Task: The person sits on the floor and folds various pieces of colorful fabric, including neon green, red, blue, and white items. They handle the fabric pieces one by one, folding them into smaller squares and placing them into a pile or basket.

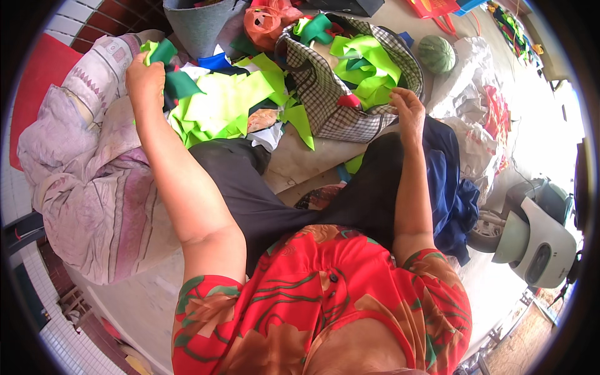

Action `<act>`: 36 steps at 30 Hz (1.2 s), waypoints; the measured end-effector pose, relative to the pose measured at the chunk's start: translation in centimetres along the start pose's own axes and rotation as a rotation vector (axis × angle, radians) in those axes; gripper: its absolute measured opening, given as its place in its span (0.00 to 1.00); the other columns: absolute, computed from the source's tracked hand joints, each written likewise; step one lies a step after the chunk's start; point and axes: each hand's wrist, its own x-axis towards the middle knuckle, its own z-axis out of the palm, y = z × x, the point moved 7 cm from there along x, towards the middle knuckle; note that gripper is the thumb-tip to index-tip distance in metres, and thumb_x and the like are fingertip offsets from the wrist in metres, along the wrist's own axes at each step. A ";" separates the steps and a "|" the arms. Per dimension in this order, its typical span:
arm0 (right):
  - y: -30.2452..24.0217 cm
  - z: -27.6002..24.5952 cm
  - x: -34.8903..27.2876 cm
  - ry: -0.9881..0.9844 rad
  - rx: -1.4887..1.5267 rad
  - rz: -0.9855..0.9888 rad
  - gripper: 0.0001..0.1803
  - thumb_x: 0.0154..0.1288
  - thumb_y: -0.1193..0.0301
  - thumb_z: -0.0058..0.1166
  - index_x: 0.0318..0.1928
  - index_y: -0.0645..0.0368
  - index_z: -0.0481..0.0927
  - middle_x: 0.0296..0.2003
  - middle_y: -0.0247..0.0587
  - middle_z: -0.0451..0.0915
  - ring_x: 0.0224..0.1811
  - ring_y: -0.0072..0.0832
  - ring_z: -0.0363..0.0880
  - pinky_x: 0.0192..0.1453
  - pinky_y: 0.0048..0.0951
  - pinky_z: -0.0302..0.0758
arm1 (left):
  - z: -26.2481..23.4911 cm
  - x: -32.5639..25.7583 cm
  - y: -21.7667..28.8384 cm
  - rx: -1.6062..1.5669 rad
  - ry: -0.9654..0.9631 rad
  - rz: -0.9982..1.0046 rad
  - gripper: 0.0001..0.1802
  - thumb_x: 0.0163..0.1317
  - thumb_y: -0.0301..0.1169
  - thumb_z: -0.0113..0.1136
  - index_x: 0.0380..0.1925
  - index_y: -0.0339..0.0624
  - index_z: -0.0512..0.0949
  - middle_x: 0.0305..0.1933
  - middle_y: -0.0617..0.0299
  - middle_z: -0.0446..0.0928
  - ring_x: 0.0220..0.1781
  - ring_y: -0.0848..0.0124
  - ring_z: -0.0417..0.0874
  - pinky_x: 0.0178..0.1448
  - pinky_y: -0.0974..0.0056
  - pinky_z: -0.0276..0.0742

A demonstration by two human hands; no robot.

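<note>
My left hand [146, 80] is raised at the far left, its fingers closed around dark green fabric scraps [182, 85] and a bit of lime green. Beneath and beside it spreads a pile of lime green fabric scraps [219, 103], with blue, white and dark pieces mixed in. A black-and-white checked bag [312, 94] stands with its mouth open in front of me. Inside it lie more lime scraps [369, 62] and some dark green ones. By the bag's right rim is my right hand [409, 112], fingers loosely bent and apart, with nothing visible in them.
A grey bucket [197, 28] and an orange-red plastic bag [265, 25] stand beyond the pile. A watermelon [436, 54] and white plastic sheeting [465, 94] lie right of the checked bag. Crumpled pale cloth [94, 187] heaps at left; a grey-white wheeled machine [537, 237] stands at right.
</note>
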 end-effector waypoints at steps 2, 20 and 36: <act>0.9 -0.8 1.6 0.007 -0.123 0.004 0.12 0.60 0.70 0.54 0.42 0.62 0.80 0.31 0.33 0.81 0.30 0.16 0.76 0.33 0.19 0.71 | -0.5 0.5 -0.5 0.326 0.040 0.037 0.22 0.49 0.19 0.53 0.48 0.34 0.75 0.46 0.49 0.77 0.46 0.65 0.78 0.51 0.67 0.71; 11.2 -0.2 13.4 0.048 -0.979 0.120 0.52 0.39 0.55 0.69 0.65 0.51 0.55 0.60 0.60 0.59 0.60 0.60 0.61 0.57 0.50 0.69 | 5.5 -5.6 11.1 0.409 0.030 0.438 0.18 0.54 0.38 0.61 0.43 0.42 0.79 0.46 0.51 0.77 0.49 0.56 0.78 0.53 0.59 0.71; 5.8 -2.3 14.5 0.260 -0.607 -0.154 0.11 0.61 0.62 0.54 0.37 0.56 0.77 0.33 0.42 0.77 0.36 0.36 0.76 0.41 0.34 0.71 | 7.6 -7.1 13.5 0.246 -0.051 0.469 0.16 0.53 0.34 0.61 0.41 0.38 0.78 0.43 0.51 0.78 0.44 0.56 0.80 0.49 0.59 0.72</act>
